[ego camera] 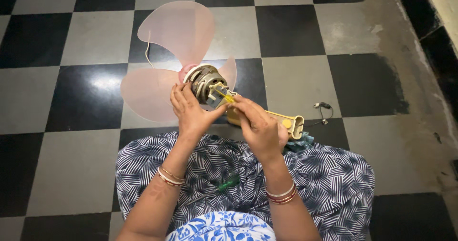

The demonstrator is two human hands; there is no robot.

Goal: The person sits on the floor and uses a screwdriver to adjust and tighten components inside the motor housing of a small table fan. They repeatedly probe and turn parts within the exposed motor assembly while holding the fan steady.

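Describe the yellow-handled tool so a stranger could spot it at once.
Start at the pink fan blades on the checkered floor, then find the metal motor in the left hand. The right hand presses a screwdriver against it: the only slim translucent yellow shaft there.

The fan blades (162, 55) look like translucent pink plastic, the motor (206, 82) dull bare metal, the floor tiles (86, 98) glossy, the patterned skirt (329, 179) cloth.

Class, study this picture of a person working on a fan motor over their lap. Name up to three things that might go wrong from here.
1. The left hand alone steadies the motor; its pink blades overhang the tiled floor and might tip or crack.
2. The yellow-handled tool in the right hand points towards the left fingers and may slip.
3. The green screwdriver on the lap could roll off.
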